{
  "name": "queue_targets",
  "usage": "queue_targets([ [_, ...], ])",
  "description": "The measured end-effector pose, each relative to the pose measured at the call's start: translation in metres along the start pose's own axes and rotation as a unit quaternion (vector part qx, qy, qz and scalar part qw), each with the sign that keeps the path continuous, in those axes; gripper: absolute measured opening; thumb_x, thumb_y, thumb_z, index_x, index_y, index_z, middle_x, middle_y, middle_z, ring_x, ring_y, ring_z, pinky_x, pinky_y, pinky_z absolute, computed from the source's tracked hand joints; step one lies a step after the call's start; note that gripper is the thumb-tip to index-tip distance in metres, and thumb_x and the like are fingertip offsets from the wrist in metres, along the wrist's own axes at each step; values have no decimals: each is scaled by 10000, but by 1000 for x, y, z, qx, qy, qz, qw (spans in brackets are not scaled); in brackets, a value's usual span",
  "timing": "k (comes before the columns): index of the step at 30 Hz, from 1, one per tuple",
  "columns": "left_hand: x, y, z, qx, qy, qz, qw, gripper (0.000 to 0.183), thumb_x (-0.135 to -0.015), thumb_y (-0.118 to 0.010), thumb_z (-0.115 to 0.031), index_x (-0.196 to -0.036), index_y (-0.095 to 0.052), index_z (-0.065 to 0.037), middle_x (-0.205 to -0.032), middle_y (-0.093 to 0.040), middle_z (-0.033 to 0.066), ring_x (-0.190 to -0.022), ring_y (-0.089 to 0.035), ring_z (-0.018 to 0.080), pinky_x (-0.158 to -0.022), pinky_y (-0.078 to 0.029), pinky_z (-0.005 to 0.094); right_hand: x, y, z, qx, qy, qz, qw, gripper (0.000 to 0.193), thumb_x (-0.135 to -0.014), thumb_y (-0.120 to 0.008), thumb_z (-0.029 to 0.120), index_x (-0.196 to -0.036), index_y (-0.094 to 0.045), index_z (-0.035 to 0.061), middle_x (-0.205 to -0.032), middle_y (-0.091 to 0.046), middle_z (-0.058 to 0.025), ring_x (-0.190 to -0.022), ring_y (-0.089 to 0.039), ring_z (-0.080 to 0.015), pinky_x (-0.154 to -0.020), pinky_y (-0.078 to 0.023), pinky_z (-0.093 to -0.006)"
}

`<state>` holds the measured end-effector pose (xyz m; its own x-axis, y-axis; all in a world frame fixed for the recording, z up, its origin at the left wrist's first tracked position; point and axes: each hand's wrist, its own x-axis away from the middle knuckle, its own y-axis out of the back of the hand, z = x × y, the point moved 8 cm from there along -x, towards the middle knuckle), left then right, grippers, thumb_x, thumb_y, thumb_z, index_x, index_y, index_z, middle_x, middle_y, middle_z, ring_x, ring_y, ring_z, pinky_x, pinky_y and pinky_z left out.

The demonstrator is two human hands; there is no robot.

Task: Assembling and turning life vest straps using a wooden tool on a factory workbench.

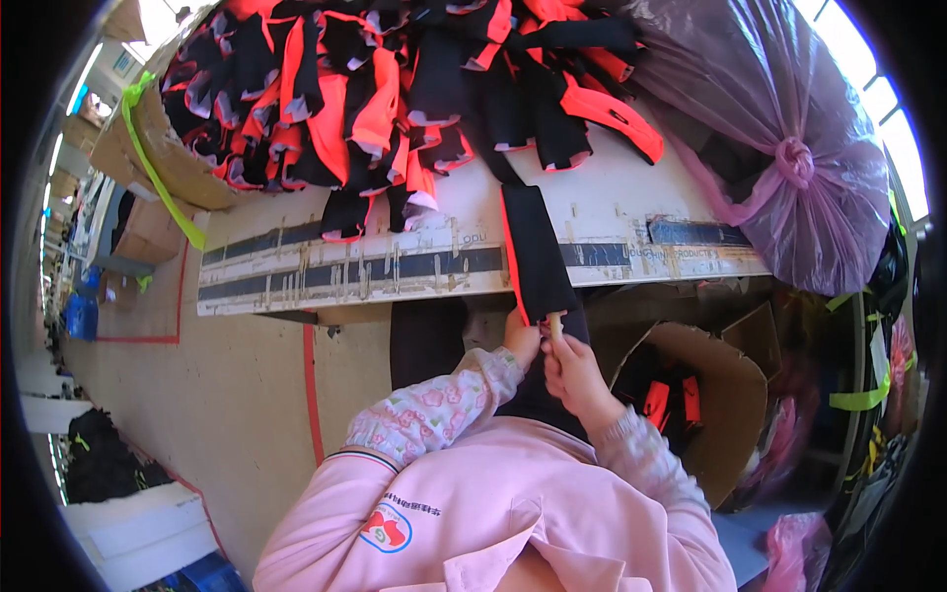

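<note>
A flat black fabric strip with an orange edge, perhaps a sleeve, lies over the table's front edge and hangs toward me. My left hand is closed on its near left corner. In my right hand is a pale, thin stick, its top end against the strip's near end. Whether the stick goes inside the fabric I cannot tell. Beyond lies a heap of similar black and orange fabric pieces.
The heap covers the back of the worn white table. A knotted pink plastic bag bulges over its right end. Below right, an open cardboard box holds several black and orange pieces. A blue container stands far left on the floor.
</note>
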<state>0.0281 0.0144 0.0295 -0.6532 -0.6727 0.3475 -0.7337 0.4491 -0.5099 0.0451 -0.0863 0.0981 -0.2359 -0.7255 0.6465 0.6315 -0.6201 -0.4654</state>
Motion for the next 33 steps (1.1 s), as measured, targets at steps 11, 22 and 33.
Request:
queue_targets([
  [11,13,-15,-38,8,18,24,1000,279,-943,-439,-237,-1028,-576,-10,-926,-647,149,-700,-646,224,-672,-530,307,21,51,14,333,153,-64,928,252,-924,-468,262,-784,-504,55,-515,-453,-33,-414,-451,-136,-373,-339,-287],
  [22,-16,-7,-53,-80,46,38,995,320,-953,-407,-270,-1077,-553,-14,-915,-644,141,-698,-648,219,-682,-528,345,47,180,209,620,410,-363,562,196,-842,-571,243,-787,-594,57,-748,-561,-135,-688,-558,-329,-597,-457,-401],
  [33,-11,-3,-39,-109,68,73,989,393,-947,-416,-328,-1046,-567,21,-907,-634,142,-754,-637,212,-722,-530,362,-173,238,413,288,451,-316,783,276,-795,-638,200,-1007,-654,25,-831,-662,-85,-681,-588,-175,-634,-462,-297],
])
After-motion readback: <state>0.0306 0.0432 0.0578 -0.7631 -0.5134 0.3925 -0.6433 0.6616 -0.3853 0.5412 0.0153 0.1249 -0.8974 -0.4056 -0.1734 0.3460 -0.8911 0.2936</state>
